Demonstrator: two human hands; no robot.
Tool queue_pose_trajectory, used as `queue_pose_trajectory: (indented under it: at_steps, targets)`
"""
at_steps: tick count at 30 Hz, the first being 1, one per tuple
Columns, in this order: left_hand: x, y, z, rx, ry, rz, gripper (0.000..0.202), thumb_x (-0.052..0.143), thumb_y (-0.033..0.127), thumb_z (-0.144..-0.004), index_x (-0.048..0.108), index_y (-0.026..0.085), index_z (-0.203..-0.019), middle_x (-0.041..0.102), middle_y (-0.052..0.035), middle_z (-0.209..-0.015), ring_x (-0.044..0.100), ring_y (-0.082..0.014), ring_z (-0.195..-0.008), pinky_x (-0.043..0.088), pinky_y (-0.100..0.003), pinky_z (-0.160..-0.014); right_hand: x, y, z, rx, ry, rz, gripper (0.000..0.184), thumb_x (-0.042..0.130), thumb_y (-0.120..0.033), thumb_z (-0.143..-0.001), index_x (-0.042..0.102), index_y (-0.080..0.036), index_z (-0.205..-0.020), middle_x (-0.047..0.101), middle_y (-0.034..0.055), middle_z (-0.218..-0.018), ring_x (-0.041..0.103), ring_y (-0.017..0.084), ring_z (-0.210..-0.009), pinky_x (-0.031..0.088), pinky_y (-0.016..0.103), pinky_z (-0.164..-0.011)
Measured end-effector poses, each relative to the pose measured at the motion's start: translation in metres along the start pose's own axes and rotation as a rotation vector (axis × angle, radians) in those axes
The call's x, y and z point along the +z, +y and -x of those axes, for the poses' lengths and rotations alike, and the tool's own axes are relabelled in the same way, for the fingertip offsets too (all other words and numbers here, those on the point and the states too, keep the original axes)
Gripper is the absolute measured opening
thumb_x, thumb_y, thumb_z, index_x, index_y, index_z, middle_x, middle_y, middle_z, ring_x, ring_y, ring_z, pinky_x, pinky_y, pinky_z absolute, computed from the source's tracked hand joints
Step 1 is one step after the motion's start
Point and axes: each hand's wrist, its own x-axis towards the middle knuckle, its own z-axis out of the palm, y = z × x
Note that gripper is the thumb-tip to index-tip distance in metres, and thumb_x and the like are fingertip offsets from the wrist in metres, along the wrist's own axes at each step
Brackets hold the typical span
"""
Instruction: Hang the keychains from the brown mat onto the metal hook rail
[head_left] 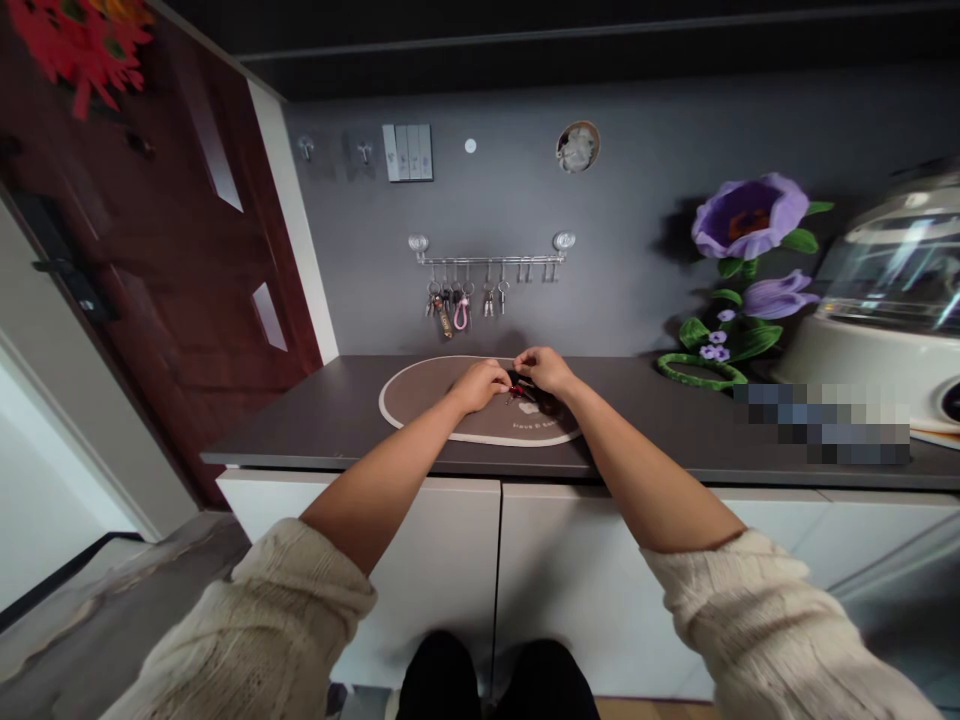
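Left hand (478, 386), right hand (546, 371) on small red item (517, 391) (axis unclear)

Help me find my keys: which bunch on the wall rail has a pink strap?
The bunch left of the rail's middle, just right of the brown-strapped one; others lack pink.

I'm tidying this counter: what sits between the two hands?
In the head view, a small dark item with a red bit lies between the left hand and right hand on the mat.

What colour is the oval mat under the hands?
The mat is brown with a cream edge, clearest in the head view.
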Motion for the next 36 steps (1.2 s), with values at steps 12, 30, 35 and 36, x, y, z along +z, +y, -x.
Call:
queue_pose_trajectory:
  at_steps: [12, 30, 35, 36]
  targets:
    - [0.004, -0.004, -0.001, -0.037, 0.022, 0.025, 0.01, 0.047, 0.018, -0.075, 0.056, 0.017, -0.072, 0.05, -0.0022, -0.078, 0.044, -0.0141, -0.08, 0.036, -0.029, -0.077, 0.001, 0.002, -0.001, -0.003, -0.009, 0.016, 0.011, 0.056, -0.017, -0.067, 0.06, -0.014, -0.076, 0.06, 0.0004, -0.067, 0.05, 0.007, -0.058, 0.039, 0.02, -0.061]
    - [-0.004, 0.002, 0.0, -0.311, 0.292, 0.578, 0.008, 0.045, 0.019, -0.076, 0.05, 0.014, -0.073, 0.05, 0.0022, -0.066, 0.044, -0.0086, -0.064, 0.036, -0.022, -0.065, -0.002, -0.006, 0.002, -0.092, -0.078, -0.153, 0.016, 0.054, -0.027, -0.067, 0.059, -0.013, -0.073, 0.057, -0.0004, -0.063, 0.046, 0.008, -0.055, 0.037, 0.021, -0.057]
    - [-0.007, 0.001, -0.002, -0.372, 0.343, 0.758, 0.009, 0.045, 0.022, -0.076, 0.049, 0.014, -0.073, 0.05, 0.0023, -0.063, 0.043, -0.0076, -0.058, 0.035, -0.021, -0.058, -0.001, -0.009, 0.004, -0.114, -0.117, -0.231, 0.024, 0.055, -0.035, -0.066, 0.059, -0.013, -0.073, 0.058, 0.0005, -0.064, 0.047, 0.008, -0.056, 0.038, 0.022, -0.058]
    - [-0.008, 0.0, -0.003, -0.378, 0.35, 0.796, 0.009, 0.046, 0.022, -0.075, 0.05, 0.014, -0.073, 0.05, 0.002, -0.063, 0.044, -0.0077, -0.058, 0.035, -0.021, -0.057, -0.001, -0.009, 0.004, -0.123, -0.123, -0.244, 0.024, 0.056, -0.035, -0.065, 0.058, -0.013, -0.073, 0.058, 0.0008, -0.065, 0.048, 0.009, -0.057, 0.038, 0.023, -0.059]
